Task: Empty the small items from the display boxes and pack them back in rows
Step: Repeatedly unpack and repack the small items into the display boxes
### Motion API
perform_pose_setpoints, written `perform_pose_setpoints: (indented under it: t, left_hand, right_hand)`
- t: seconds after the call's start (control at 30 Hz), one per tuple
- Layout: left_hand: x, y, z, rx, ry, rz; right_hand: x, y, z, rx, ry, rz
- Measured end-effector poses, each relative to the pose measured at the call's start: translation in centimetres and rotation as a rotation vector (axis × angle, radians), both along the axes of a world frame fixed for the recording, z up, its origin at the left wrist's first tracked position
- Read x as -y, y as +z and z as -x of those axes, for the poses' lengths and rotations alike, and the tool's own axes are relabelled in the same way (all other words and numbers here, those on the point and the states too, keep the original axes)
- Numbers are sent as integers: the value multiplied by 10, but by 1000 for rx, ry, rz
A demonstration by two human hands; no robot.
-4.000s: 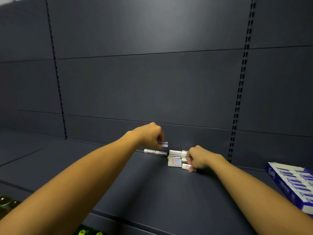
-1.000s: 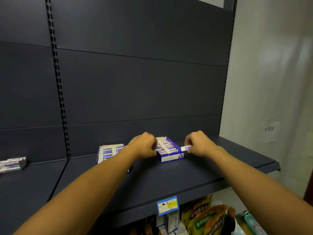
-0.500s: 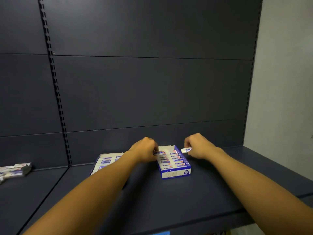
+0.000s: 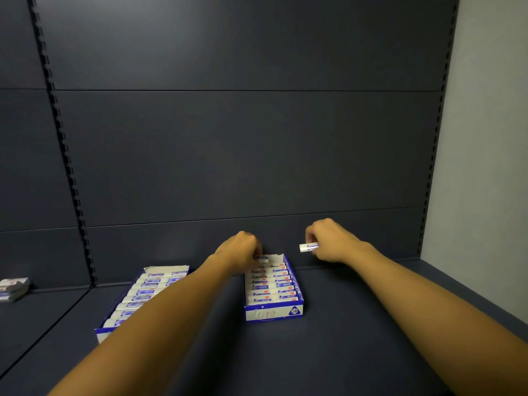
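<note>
- Blue-and-white display box [image 4: 273, 312] sat on the dark shelf [image 4: 343, 338], its small items [image 4: 270, 287] packed in rows.
- Left hand [image 4: 243, 250] pinched one item [image 4: 261, 258] at the box's far end.
- Right hand [image 4: 328, 241] held another item [image 4: 308, 247] in a clenched grip, above the shelf, right of the box.
- Second full box [image 4: 137, 298] lay to the left, partly behind the forearm.
- Loose pile [image 4: 13, 288] rested far left.

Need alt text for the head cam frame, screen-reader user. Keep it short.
Two bare arms reach over a dark shelf: the left hand pinches a small item at the far end of an open blue display box packed in rows, while the right hand holds another item lifted beside it. A second filled box sits to the left, partly behind the left forearm.
</note>
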State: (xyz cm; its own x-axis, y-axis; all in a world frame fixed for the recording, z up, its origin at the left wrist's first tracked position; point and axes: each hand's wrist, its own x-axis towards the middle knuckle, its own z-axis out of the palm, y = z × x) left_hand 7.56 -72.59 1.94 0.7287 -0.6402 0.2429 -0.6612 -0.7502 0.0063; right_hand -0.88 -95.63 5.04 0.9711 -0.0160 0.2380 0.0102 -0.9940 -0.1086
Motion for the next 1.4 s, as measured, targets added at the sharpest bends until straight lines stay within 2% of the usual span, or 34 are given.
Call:
perform_pose_setpoints:
  t: [0.3,0.6,0.87,1.0,1.17,1.4]
  left_hand:
    - [11,-12,-19,-66,45,-70]
    - [15,-17,-27,-44,85,-118]
    - [12,-17,-26,-50,78,-93]
    - [-4,-11,-27,-23,84,-28]
    - [-37,3,-32,10,105,-47]
    - [-84,11,-31,18,186,-55]
  right_hand:
    - [15,-8,-14,-3,-9,-14]
    - [15,-13,-23,41,29,-33]
    - [3,-16,-35,51,71,-51]
    - [-10,-16,-43,41,92,-69]
    - [-34,-24,-54,1,114,-78]
    - [-57,-45,-66,-49,90,43]
